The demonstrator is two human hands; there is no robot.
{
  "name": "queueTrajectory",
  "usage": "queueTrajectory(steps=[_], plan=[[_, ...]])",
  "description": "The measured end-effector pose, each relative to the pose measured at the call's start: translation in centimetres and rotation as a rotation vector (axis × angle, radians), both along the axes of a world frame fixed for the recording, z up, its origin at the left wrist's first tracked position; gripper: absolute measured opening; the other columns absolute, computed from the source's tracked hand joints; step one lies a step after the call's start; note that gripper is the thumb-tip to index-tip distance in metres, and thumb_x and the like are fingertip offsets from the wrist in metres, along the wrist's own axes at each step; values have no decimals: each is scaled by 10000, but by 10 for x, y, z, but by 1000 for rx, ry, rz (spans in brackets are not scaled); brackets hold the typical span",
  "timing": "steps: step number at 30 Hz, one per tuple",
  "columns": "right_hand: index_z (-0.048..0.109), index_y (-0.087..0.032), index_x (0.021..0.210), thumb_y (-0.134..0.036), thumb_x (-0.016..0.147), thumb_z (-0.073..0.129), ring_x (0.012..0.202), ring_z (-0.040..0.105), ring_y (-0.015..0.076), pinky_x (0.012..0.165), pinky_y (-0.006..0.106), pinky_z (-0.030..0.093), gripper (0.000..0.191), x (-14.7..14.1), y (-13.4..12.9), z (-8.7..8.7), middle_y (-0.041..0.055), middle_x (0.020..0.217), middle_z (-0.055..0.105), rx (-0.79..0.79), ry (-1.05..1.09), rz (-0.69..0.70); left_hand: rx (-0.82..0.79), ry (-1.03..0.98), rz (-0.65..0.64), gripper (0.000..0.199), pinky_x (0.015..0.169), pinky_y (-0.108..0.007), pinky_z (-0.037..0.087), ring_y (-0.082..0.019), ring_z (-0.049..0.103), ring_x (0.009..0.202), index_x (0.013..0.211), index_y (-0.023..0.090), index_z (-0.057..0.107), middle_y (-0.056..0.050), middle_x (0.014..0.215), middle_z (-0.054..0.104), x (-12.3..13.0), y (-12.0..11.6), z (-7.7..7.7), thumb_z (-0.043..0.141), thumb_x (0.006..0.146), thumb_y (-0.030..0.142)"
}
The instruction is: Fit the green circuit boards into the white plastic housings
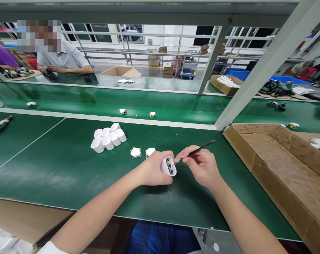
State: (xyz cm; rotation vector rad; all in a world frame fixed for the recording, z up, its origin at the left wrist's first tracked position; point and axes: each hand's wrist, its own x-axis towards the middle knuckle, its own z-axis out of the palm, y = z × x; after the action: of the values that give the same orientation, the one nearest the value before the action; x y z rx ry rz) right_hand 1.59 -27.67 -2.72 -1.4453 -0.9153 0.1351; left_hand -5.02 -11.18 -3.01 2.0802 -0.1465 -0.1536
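Near the front edge of the green belt [56,176], the left hand [154,169] grips a small white case [168,166], and the right hand [199,166] pinches a thin black tool [198,151], beside a big cardboard box [278,169].

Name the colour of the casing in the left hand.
The casing is white, seen best in the head view.

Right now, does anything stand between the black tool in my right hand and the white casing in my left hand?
Nothing visible does: the black tool, held in the right hand, reaches the open side of the white casing, which the left hand holds.
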Motion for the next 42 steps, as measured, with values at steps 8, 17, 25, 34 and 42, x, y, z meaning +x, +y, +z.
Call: queueTrajectory(steps=[8,17,25,34,42], plan=[[589,-211,757,-353,841,616,668,667,162,629,290,557,167,0,1,-1,27,723,695,43,41,10,-21,20,-26,245,482,-196,291,-74,396,536,713,185,467,70,617,432,-1,-4,-1,640,541,159],[611,-212,737,-399,816,642,709,679,179,661,302,566,205,-1,2,-1,34,734,704,23,7,-64,39,-113,96,220,510,-200,282,-83,417,578,757,191,498,69,658,484,1,-6,-4,658,606,184],[611,-218,770,-363,821,642,729,672,184,689,323,563,157,-2,3,-2,29,745,694,57,16,-142,20,-169,142,292,604,-223,360,-136,497,729,888,212,513,21,832,551,6,-4,-10,704,675,268],[566,-228,1141,-278,936,416,711,589,165,680,305,499,259,2,-4,-5,27,787,613,-157,-350,-380,-149,-185,267,271,669,-232,422,-130,549,768,939,213,492,4,924,598,8,-4,-14,659,726,224],[451,-186,1343,4,790,340,571,525,144,460,247,373,595,0,2,-15,47,833,598,-788,-757,-414,-118,-369,410,206,722,-247,434,-141,547,846,956,215,466,-23,994,570,12,2,-18,551,785,137]])
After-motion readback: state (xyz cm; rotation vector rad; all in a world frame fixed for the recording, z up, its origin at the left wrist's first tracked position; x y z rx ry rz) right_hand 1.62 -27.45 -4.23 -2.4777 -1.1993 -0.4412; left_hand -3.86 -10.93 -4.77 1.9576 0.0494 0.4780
